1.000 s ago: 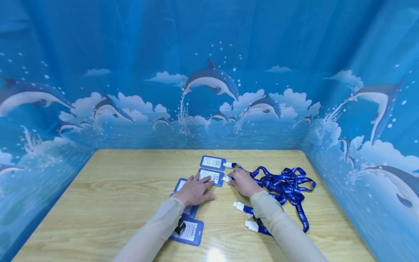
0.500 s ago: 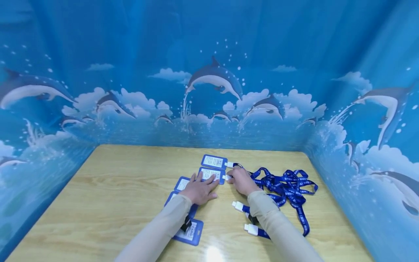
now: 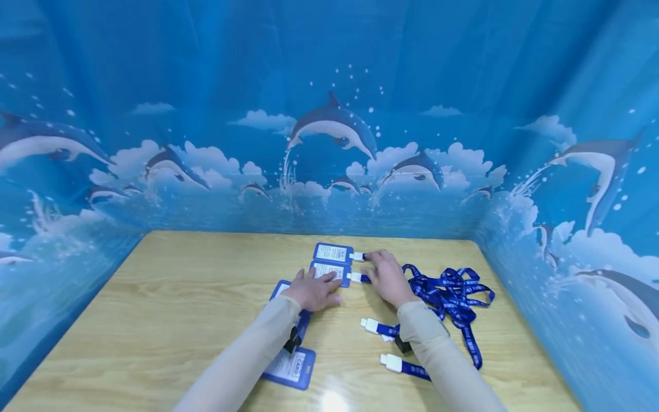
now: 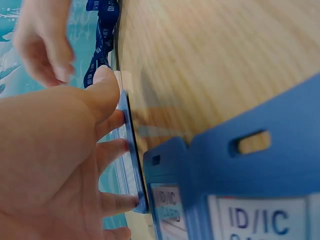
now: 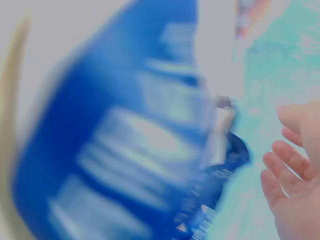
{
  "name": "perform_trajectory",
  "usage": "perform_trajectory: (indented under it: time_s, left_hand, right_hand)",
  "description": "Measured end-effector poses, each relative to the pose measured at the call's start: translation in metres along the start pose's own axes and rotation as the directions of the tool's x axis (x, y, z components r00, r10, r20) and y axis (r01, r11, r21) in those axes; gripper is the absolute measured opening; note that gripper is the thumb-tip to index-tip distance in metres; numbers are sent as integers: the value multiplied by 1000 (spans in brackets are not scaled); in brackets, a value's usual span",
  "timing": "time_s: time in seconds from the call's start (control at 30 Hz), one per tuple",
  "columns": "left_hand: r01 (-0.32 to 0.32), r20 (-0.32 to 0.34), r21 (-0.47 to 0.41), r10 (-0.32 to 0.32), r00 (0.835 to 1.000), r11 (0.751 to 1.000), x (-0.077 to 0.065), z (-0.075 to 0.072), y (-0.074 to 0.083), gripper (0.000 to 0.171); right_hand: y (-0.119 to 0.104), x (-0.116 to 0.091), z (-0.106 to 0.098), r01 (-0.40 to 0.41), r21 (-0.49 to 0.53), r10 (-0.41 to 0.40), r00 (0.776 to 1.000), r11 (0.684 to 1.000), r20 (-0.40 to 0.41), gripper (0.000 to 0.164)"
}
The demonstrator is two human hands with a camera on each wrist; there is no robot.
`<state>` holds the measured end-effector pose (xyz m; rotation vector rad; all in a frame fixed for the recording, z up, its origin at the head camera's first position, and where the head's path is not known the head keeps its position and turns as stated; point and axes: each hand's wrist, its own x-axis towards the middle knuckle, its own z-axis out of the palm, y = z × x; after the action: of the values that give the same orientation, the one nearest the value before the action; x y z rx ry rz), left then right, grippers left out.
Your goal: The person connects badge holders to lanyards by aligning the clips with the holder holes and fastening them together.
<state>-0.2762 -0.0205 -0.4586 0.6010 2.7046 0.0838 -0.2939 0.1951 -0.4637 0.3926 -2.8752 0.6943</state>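
My left hand lies with spread fingers on a blue ID card holder, its fingertips touching the face and edge in the left wrist view. A white buckle on a blue lanyard meets that holder's slotted end. Just beyond, a second card holder has its own white buckle at the slot. My right hand is above the straps beside these buckles. Loosely bent fingers hold nothing in the right wrist view, where the nearby lanyard is blurred.
Tangled blue lanyards lie at the right. Two loose lanyard ends with white buckles, one nearer and one farther, point left. More card holders, including the nearest, lie partly under my left forearm. A dolphin-printed curtain surrounds the wooden table.
My right hand has let go of the white buckle at the second holder and moved slightly away and right, uncovering buckle and strap. The left hand stays on that holder.
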Motion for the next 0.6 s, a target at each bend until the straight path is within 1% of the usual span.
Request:
perform_trajectory:
  time_s: [0.07, 0.17, 0.27, 0.33, 0.4, 0.47, 0.53, 0.6]
  left_hand:
    - [9, 7, 0, -9, 1000, 1000, 2, -2, 0, 61]
    - [11, 11, 20, -11, 1000, 1000, 4, -1, 0, 62]
    - [-6, 7, 47, 6, 1000, 999, 5, 5, 1, 65]
    - [-27, -20, 49, 28, 999, 998, 5, 8, 3, 66]
    - [-52, -76, 35, 55, 996, 998, 5, 8, 4, 67]
    - [-78, -147, 16, 79, 986, 997, 1, 3, 5, 67]
    - [-104, -217, -17, 98, 971, 994, -5, -7, 5, 67]
    - [-124, -272, -39, 109, 956, 991, -13, -18, 5, 68]
  right_hand:
    - [-1, -3, -13, 7, 26, -6, 998, 1000, -68, 35]
    - [-3, -12, -31, 42, 42, -36, 990, 998, -134, 31]
    - [-4, -28, -43, 68, 66, -56, 984, 996, -167, 29]
    - [-6, -42, -47, 70, 71, -57, 984, 995, -167, 29]
    - [-8, -55, -46, 72, 68, -63, 989, 995, -133, 27]
    - [-11, -66, -42, 75, 61, -71, 995, 995, -69, 25]
    - [-13, -77, -37, 72, 54, -72, 997, 996, 8, 24]
    - [-14, -85, -31, 56, 41, -59, 995, 998, 77, 25]
